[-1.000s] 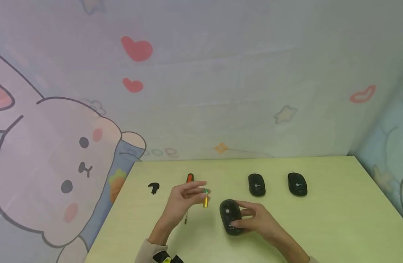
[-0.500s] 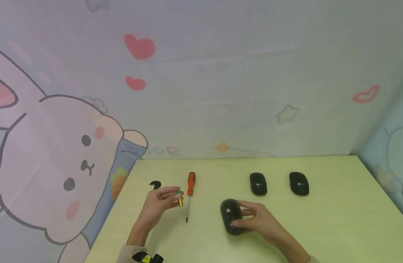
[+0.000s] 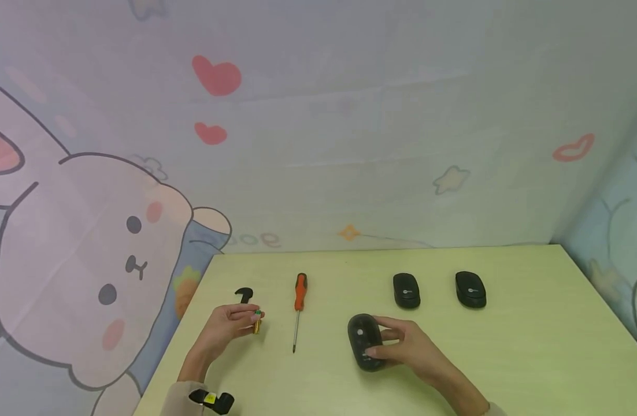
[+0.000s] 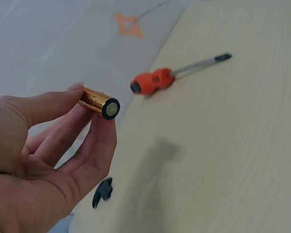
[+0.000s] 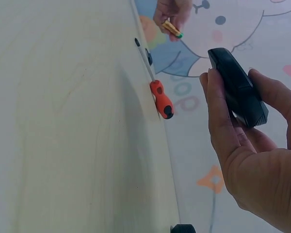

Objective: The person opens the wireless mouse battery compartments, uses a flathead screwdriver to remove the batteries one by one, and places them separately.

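My left hand (image 3: 222, 330) is at the left side of the table, pinching a gold battery (image 3: 257, 325) between thumb and fingers. In the left wrist view the flat end of the battery (image 4: 99, 103) faces the camera; a green end shows in the right wrist view. Just beyond the left hand lies a small black hook-shaped piece (image 3: 244, 294), partly covered by the fingers in the head view. A black computer mouse (image 3: 362, 335) is held raised over the table by my right hand (image 3: 409, 349), thumb on one face and fingers on the other, as the right wrist view shows.
Between the hands lies a screwdriver (image 3: 300, 294) with a red and black handle, its tip toward me. Two more black mice stand farther back, the nearer-to-middle mouse (image 3: 406, 290) and the right-hand mouse (image 3: 470, 289). A printed cloth (image 3: 318, 144) hangs behind the pale table (image 3: 532, 335).
My left hand has moved left, away from the mouse, with the battery still pinched, uncovering the screwdriver. The right hand and its mouse stay nearly in place.
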Demonstrator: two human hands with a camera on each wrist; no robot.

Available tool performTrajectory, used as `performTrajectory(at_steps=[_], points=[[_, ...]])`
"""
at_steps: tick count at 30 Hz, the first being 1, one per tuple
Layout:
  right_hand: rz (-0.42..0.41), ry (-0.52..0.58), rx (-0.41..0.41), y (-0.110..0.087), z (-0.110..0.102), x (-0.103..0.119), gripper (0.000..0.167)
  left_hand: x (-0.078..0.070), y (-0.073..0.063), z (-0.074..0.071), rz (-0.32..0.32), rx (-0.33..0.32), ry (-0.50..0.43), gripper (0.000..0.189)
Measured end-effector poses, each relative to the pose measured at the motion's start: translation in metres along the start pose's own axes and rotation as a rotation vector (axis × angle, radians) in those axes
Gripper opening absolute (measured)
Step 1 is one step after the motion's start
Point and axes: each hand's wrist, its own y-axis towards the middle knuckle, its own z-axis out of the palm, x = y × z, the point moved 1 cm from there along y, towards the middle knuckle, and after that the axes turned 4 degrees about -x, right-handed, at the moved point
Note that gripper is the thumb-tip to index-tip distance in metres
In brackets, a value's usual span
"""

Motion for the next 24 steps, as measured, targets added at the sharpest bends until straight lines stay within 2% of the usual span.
performTrajectory(at_steps=[3,9,17,24], points=[[0.003,0.001,0.003,0.0,0.0,0.0,0.083,0.006,0.002,-0.012,-0.024,-0.013,0.016,0.055],[0.009,0.009,0.008,0.0,0.0,0.0,0.084,0.018,0.008,-0.029,-0.059,-0.093,0.049,0.045],[0.009,0.008,0.013,0.0,0.0,0.0,0.081,0.033,0.014,-0.042,-0.133,-0.182,0.151,0.034],[0.022,0.011,0.009,0.001,-0.001,-0.001,0.082,0.031,0.019,-0.046,-0.14,-0.228,0.2,0.028]])
